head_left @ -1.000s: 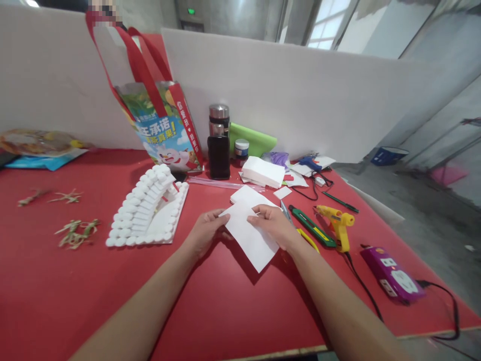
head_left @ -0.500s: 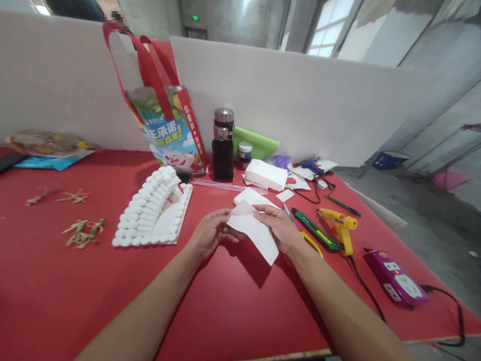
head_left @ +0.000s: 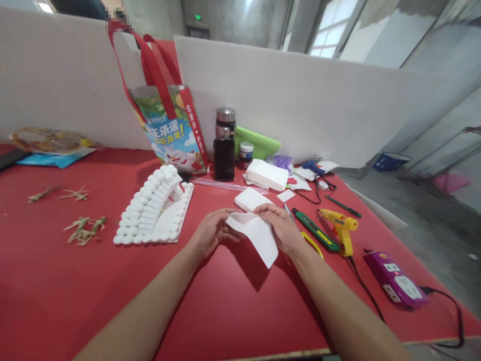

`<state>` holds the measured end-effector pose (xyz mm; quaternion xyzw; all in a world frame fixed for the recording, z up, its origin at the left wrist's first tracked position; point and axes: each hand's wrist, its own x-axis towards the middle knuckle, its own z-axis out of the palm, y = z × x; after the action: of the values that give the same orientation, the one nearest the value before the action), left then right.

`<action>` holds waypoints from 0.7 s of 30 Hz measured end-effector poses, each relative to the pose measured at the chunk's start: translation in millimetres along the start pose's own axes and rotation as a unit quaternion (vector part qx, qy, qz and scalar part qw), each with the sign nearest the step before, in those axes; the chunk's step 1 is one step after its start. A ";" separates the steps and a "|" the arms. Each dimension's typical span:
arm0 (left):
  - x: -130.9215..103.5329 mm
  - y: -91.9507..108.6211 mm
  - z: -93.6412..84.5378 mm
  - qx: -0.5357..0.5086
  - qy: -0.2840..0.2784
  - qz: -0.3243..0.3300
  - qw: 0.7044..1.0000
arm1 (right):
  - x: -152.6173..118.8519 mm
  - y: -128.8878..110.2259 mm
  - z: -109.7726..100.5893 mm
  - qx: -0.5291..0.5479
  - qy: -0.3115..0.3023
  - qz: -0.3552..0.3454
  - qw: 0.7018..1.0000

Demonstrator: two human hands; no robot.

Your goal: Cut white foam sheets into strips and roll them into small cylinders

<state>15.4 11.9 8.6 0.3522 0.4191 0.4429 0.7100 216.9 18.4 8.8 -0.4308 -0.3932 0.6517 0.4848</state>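
A thin white sheet (head_left: 259, 238) is held up between my two hands above the red table, bent, with one corner hanging toward me. My left hand (head_left: 216, 233) pinches its left end. The fingers of my right hand (head_left: 276, 225) are closed on its upper right edge. Just behind the sheet lies a stack of white paper (head_left: 252, 198). To the left of my left hand stands a white model (head_left: 154, 210) with rows of round white pieces and a stepped curve.
Right of my right hand lie a green cutter (head_left: 314, 229), a yellow glue gun (head_left: 340, 228) and a purple power strip (head_left: 394, 278) with its cord. A patterned bag (head_left: 173, 135), black phone (head_left: 224, 159) and flask (head_left: 226, 118) stand behind. Straw figures (head_left: 85, 230) lie left.
The upper corner of the white sheet has folded down toward me, uncovering more of the stack behind it. Both hands have stayed nearly in place.
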 end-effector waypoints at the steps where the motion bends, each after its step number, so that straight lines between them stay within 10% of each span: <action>1: 0.3 0.5 -0.3 -0.005 -0.004 -0.013 1.000 | 0.0 0.0 -0.8 -0.006 -0.003 0.000 1.000; 21: 2.3 -8.1 -8.5 0.035 -0.053 -0.027 0.998 | -6.3 -15.1 -8.9 -0.355 -0.099 -0.168 0.914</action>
<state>11.0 12.1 -2.4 0.3882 0.4058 0.3890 0.7303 230.8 16.5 21.1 -0.4353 -0.7115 0.4172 0.3607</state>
